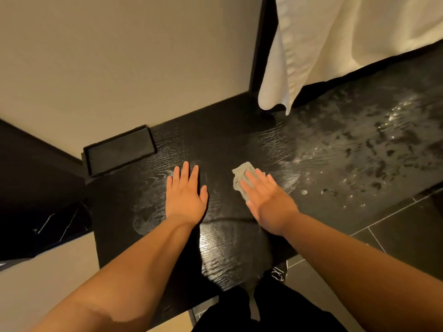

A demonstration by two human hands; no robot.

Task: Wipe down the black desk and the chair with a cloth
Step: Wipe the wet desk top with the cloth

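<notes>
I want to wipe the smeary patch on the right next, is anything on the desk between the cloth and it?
Nothing visible does. The cloth lies under the right hand, and the desk between it and the smeared patch is bare. The white fabric hangs at the far edge, off that path.

Dim warm light, glare on desk (335, 144) rt side, wide-angle warp at edges.

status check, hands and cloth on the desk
Left hand flat on black wood-grain desk, empty. Right hand pressing crumpled grey cloth flat. Black rectangular tray back left, white fabric hanging at rear.
</notes>
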